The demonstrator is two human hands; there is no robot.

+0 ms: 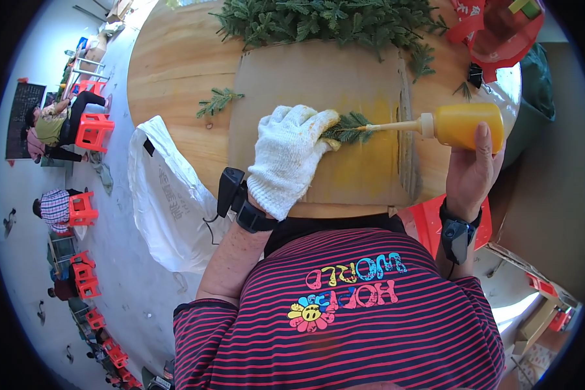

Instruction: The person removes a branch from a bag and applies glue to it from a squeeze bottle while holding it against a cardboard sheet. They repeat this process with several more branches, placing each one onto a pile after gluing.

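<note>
A white knitted glove covers my left hand (294, 151), whose thumb and fingers pinch a short green fir sprig (351, 128). My bare right hand (476, 170) is wrapped round a yellow squeeze bottle (468, 127) with a long thin nozzle. The bottle lies on its side, its nozzle tip pointing left and reaching the sprig. Beneath both hands is a flat sheet of brown cardboard (292, 78), smeared with yellow on its right part. Left of the cardboard's edge, another fir sprig (219, 101) rests partly on the wood.
A pile of green fir sprigs (318, 23) covers the far side of the round wooden table (169, 71). At the far right is a red bag (500, 39) near a black clip (475, 75). A white sack (169, 195) hangs at the left edge. People sit by red stools (95, 132) farther left.
</note>
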